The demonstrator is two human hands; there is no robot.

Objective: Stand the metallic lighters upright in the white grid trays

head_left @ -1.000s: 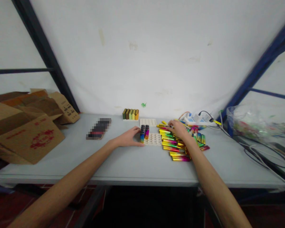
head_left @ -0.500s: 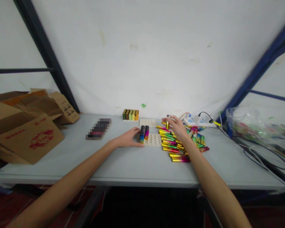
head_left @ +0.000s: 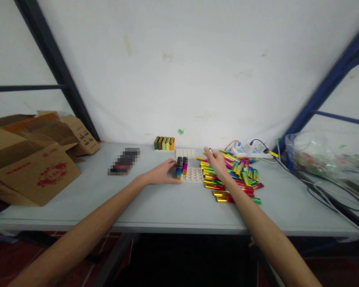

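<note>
My left hand (head_left: 164, 172) curves around the left end of a white tray (head_left: 196, 175) with round holes, its thumb in front and its fingers behind. Two short rows of lighters stand upright in that end, a blue-gold lighter (head_left: 178, 172) and a purple-orange lighter (head_left: 184, 168) in front, all with dark tops. My right hand (head_left: 217, 162) is closed on a lighter (head_left: 210, 150) just right of the tray. Only a small bit of this lighter shows; the hand hides the rest. Beneath and beside it lies a pile of shiny multicoloured lighters (head_left: 212, 185).
Behind stand a second white holed tray (head_left: 186, 153) and a block of upright lighters (head_left: 164, 144). A blurred-out dark item (head_left: 124, 161) lies left, beside cardboard boxes (head_left: 44, 171). A power strip (head_left: 251, 151), cables and a plastic bag (head_left: 317, 153) are right.
My right hand has turned and shifted slightly left and nearer with the lighter, which showed upright before and is mostly hidden now. The left hand and tray stay in place.
</note>
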